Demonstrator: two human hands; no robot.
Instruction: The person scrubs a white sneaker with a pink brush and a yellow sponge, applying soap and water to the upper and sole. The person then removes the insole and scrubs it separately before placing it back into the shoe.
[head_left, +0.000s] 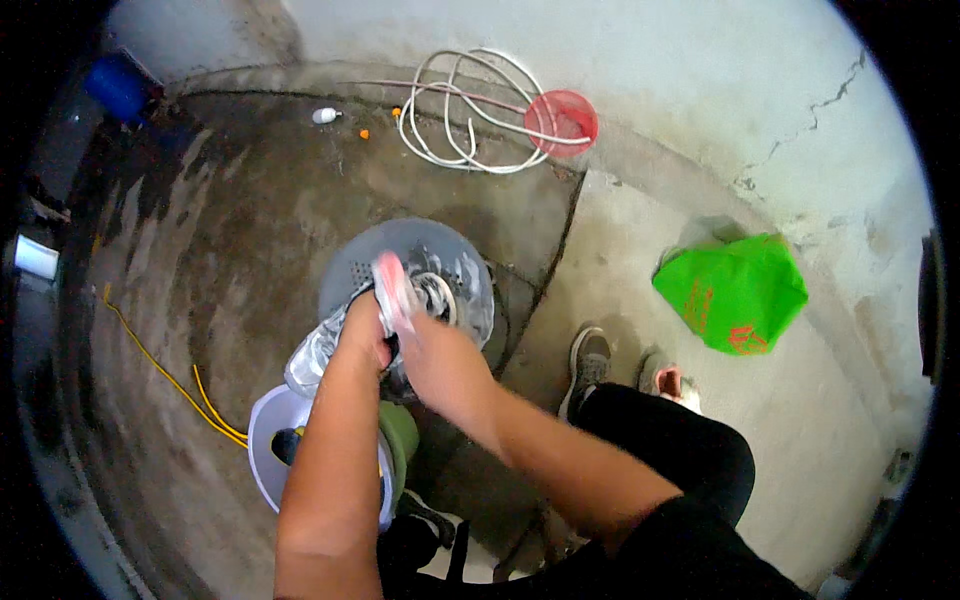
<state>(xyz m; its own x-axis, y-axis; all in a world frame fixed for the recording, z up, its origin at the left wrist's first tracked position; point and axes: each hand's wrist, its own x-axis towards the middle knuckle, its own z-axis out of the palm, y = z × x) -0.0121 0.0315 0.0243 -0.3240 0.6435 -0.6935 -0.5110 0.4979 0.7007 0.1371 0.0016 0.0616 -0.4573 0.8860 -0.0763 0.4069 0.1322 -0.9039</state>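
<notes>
My left hand (367, 330) grips a foam-covered shoe (315, 356), its fingers partly hidden by the shoe and my other hand. In my right hand (431, 352) is a pink and white brush (394, 289), blurred, held against the shoe's upper end. Below both hands stands a grey plastic basin (469, 262) with holes showing in it and white suds on its side. Another dark shoe with a pale sole edge (442, 296) lies in the basin, also with foam on it.
A pale tub (262, 420) and a green basin (401, 435) stand near my left forearm. A white hose (450, 161) lies coiled by a red basket (559, 112). At right are a green bag (739, 292) and a shoe (664, 379). A yellow cord (165, 371) crosses the floor.
</notes>
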